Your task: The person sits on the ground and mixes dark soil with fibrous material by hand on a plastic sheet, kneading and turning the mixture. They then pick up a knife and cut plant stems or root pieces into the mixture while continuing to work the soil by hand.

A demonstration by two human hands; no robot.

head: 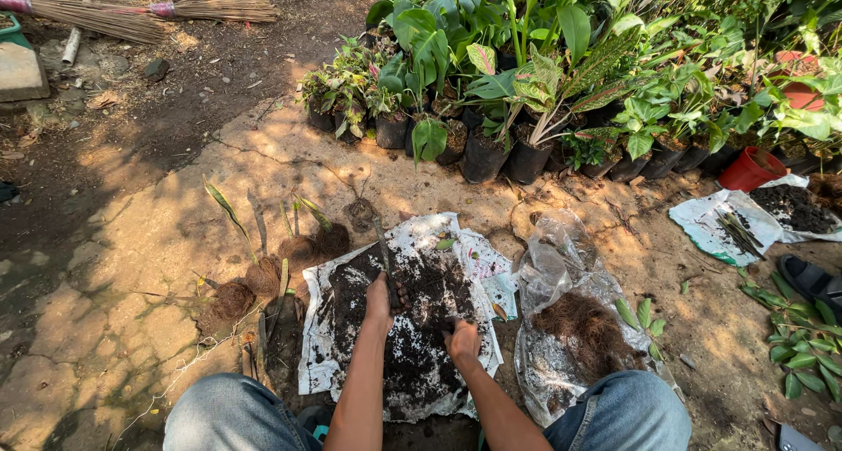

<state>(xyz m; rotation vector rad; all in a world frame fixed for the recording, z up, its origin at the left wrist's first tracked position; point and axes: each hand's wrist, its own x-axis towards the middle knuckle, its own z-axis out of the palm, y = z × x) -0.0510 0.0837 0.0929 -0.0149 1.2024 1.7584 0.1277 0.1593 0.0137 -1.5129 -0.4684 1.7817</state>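
My left hand point(379, 300) is closed around a thin dark tool point(386, 262) whose long axis points away from me over the soil point(421, 293) heaped on the white sheet point(474, 258), while my right hand point(462, 339), nearer me, presses fingers down into that soil, holding nothing I can make out.

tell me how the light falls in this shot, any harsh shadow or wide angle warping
Head view: hard sun lights the paved ground and the white sheet of dark soil, nearly washing out its edges; dappled leaf shade mottles the lower left, and deep shade covers the upper left by the brooms. Both hands are sunlit and sharp. Wide-angle bending shows at the edges.
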